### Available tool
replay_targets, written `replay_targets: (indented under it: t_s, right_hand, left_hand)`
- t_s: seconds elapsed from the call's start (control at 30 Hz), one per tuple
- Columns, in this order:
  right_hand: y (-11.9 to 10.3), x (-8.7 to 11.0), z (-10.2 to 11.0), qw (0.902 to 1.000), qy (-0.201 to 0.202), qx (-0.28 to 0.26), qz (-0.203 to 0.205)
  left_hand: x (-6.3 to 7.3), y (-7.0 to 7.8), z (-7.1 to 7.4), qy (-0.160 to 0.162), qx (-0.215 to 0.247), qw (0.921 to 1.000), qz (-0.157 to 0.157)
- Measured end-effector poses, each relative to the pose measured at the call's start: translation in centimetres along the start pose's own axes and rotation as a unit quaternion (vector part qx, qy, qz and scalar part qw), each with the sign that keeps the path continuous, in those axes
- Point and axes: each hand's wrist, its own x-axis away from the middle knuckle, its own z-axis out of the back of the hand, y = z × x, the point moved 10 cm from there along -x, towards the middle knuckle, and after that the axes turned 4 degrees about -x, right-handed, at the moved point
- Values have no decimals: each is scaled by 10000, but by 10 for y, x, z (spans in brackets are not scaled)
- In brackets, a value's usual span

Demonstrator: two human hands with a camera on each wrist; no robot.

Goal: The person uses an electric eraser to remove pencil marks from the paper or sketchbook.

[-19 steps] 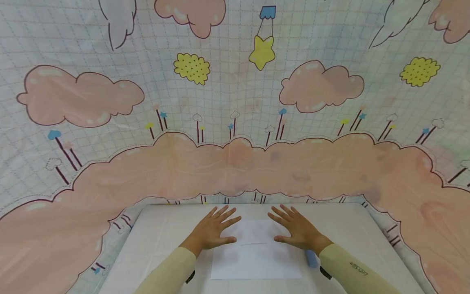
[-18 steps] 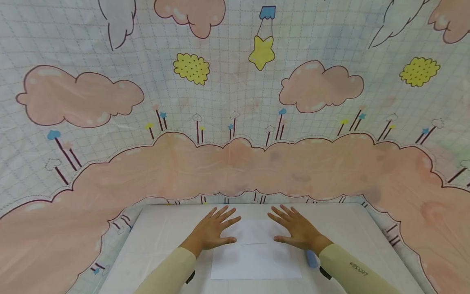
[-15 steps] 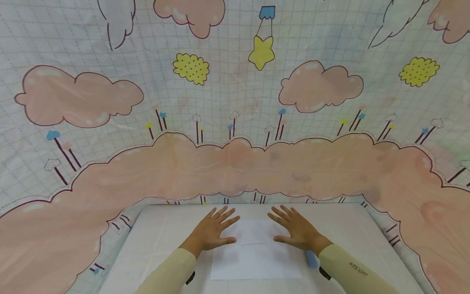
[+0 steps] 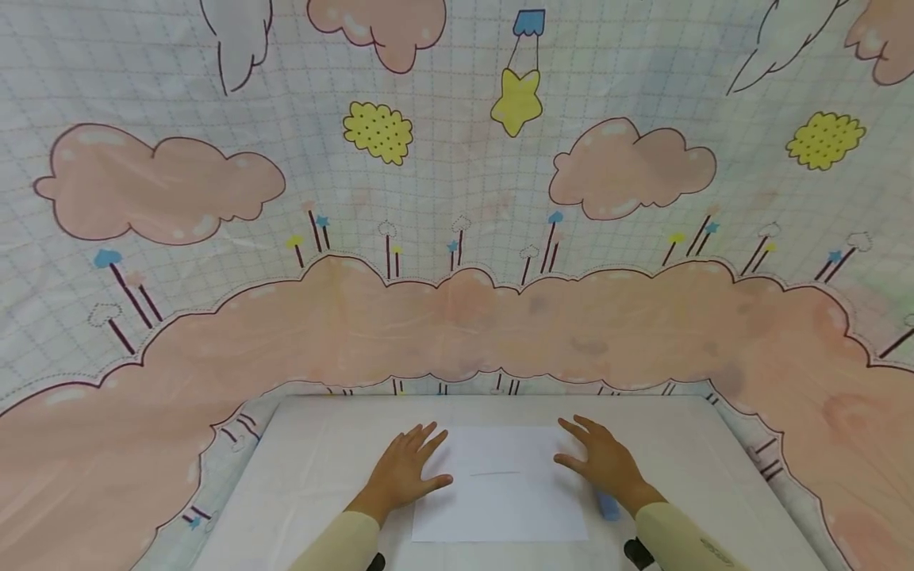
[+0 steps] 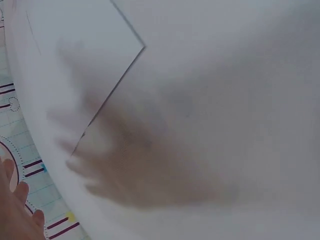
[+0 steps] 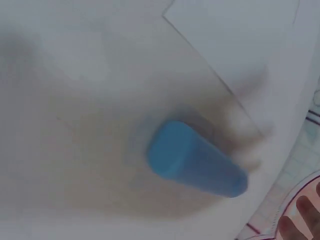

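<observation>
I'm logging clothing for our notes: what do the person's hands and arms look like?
The left hand and right hand wear no gloves. The left sleeve and right sleeve are pale yellow-beige; the right carries a small faint marking, too blurred to read. A black piece shows beside each sleeve, unidentifiable.

A white sheet of paper [image 5: 82,30] lies on a white table [image 5: 250,135], one corner pointing right, with a thin dark line [image 5: 33,32] drawn on it near the left. A blurred brown shadow [image 5: 135,165] of spread fingers falls across the paper's lower edge and the table. At bottom left, part of the left hand [image 5: 19,215] shows before a cloth [image 5: 35,132] printed with dark red bars, dotted outlines and a pink patch.
</observation>
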Motion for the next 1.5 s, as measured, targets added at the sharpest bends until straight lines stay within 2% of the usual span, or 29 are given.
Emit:
replay_targets:
  t_s: [0.13, 0.27, 0.53, 0.83, 1.03, 1.33, 1.5]
  right_hand:
    - [23, 10, -9, 9986, 59, -359, -396]
    - [43, 22, -19, 9956, 147, -597, -706]
    - [62, 34, -28, 9885, 524, -788, -1176]
    - [70, 51, -30, 9780, 901, -953, -1624]
    - [78, 57, -35, 9713, 1099, -1140, -1776]
    - [82, 64, -39, 9656, 1593, -1097, -1740]
    - [77, 67, -39, 9632, 1624, -1178, -1790]
  left_hand:
    - [7, -3, -11, 57, 2, 9998, 190]
    - [13, -5, -21, -22, 76, 9992, 392]
    - [22, -14, -32, -182, 87, 9968, 772]
    - [28, -18, -45, -222, 200, 9960, 840]
    - [31, -19, -52, -255, 128, 9954, 911]
    - [30, -14, -53, 111, -70, 9957, 921]
    - [30, -16, -58, 283, -337, 9943, 970]
